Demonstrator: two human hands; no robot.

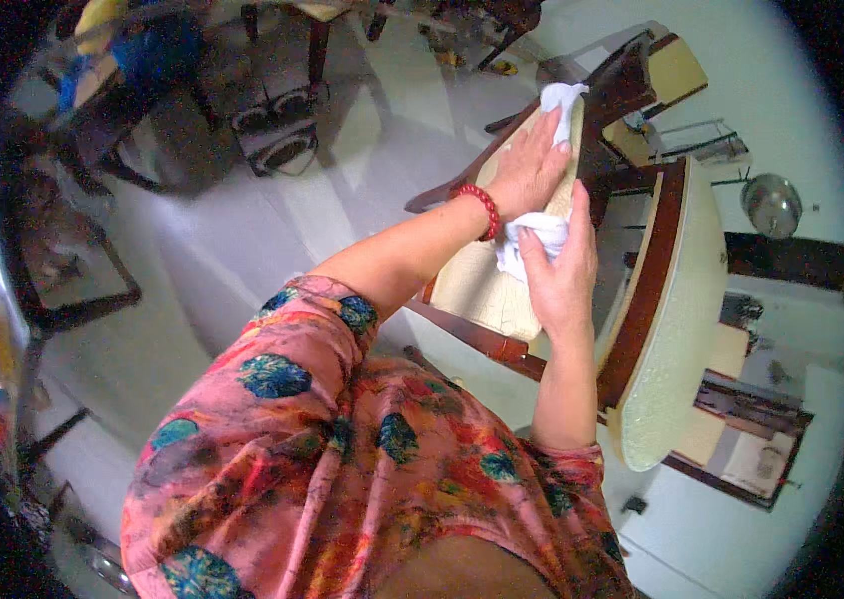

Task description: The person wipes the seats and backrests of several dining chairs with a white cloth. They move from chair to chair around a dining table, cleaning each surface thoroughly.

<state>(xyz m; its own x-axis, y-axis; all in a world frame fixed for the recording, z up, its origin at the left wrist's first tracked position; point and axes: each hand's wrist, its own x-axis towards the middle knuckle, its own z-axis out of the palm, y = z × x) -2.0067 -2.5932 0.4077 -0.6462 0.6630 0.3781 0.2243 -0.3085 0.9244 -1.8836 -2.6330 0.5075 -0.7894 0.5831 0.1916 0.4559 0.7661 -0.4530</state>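
A cream padded chair seat [493,296] with a textured, leather-like cover lies before me in a dark wooden frame. My left hand [530,161], with a red bead bracelet [483,210] at the wrist, rests flat toward the far end of the seat. White cloth [562,97] sticks out under and past its fingers. Nearer to me, my right hand [564,262] grips a bunched white cloth [538,232] between thumb and fingers, against the seat. Whether both white parts are one cloth is hidden by my hands.
Close on the right rises a curved pale panel [691,299] with a dark wooden band. A round metallic object [771,206] is beyond it. Dark furniture legs [318,49] and a pair of dark shoes or sandals [283,135] are at upper left. Grey floor [242,217] runs between.
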